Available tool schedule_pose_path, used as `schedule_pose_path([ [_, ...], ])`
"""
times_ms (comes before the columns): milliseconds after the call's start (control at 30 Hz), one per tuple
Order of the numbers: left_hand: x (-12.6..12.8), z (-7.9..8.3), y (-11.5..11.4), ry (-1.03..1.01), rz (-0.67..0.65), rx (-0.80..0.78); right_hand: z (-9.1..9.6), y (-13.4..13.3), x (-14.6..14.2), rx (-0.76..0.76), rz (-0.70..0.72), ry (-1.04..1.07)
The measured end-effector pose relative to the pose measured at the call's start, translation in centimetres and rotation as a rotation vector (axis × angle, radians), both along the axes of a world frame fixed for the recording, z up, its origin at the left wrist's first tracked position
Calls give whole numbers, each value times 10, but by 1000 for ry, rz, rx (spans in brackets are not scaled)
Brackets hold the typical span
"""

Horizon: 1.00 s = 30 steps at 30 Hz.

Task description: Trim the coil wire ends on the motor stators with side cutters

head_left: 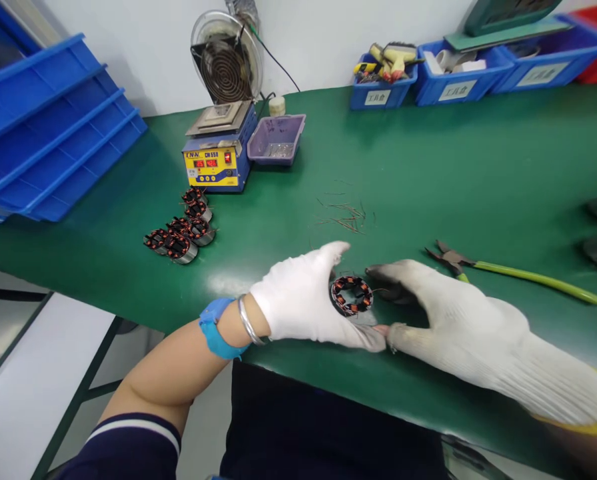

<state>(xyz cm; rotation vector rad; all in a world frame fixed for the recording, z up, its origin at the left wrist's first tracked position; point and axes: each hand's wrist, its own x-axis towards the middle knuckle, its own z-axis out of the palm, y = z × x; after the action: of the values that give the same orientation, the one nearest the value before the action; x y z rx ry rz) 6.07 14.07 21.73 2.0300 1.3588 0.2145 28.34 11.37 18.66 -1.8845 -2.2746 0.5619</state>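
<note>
My left hand, in a white glove, is curled around a small stator, a metal ring wound with copper coils, held just above the near part of the desk with thumb on top and fingers underneath. My right hand, also gloved, lies just beside it with the fingers half bent and the darkened fingertips right at the ring's far edge; I cannot tell whether they pinch a fine wire end sticking out there or only touch it. Nothing lies between my hands and the stator. Just behind my right hand a pair of cutters with green-yellow handles rests on the desk, jaws pointing left. Farther back lies a scatter of clipped wire bits. To the left sits a cluster of finished stators, well apart from my hands, and behind them a blue and yellow solder pot with red digits lit, a small fan above it and a purple tray touching its right side. The desk is covered in a green mat. Blue crates are stacked at the left edge, and blue bins with tools stand along the white wall at the back.
</note>
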Motion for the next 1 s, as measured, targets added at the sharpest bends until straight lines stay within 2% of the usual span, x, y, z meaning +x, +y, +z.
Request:
schedule_pose_path([
  [100, 9, -12, 0, 9, -42, 44, -11, 1, 4, -65, 28, 70],
  [167, 11, -17, 0, 13, -70, 75, -11, 3, 7, -83, 37, 79],
  [367, 10, -14, 4, 74, -126, 140, 1, 10, 2, -107, 66, 116],
  [500, 11, -15, 5, 78, -120, 168, 0, 8, -1, -116, 26, 98],
  [700, 12, -17, 7, 112, -80, 196, 1, 0, -3, -234, 230, 167],
  [767, 12, -16, 7, 120, -77, 185, 4, 3, -2, -261, 153, 162],
  [867, 13, -15, 7, 129, -84, 179, 5, 9, -1, -200, -82, 139],
  [933, 13, -15, 6, 134, -83, 189, 2, 10, -2, -148, -104, 177],
  [1000, 13, -14, 6, 135, -86, 202, -2, 10, -4, -117, -52, 243],
])
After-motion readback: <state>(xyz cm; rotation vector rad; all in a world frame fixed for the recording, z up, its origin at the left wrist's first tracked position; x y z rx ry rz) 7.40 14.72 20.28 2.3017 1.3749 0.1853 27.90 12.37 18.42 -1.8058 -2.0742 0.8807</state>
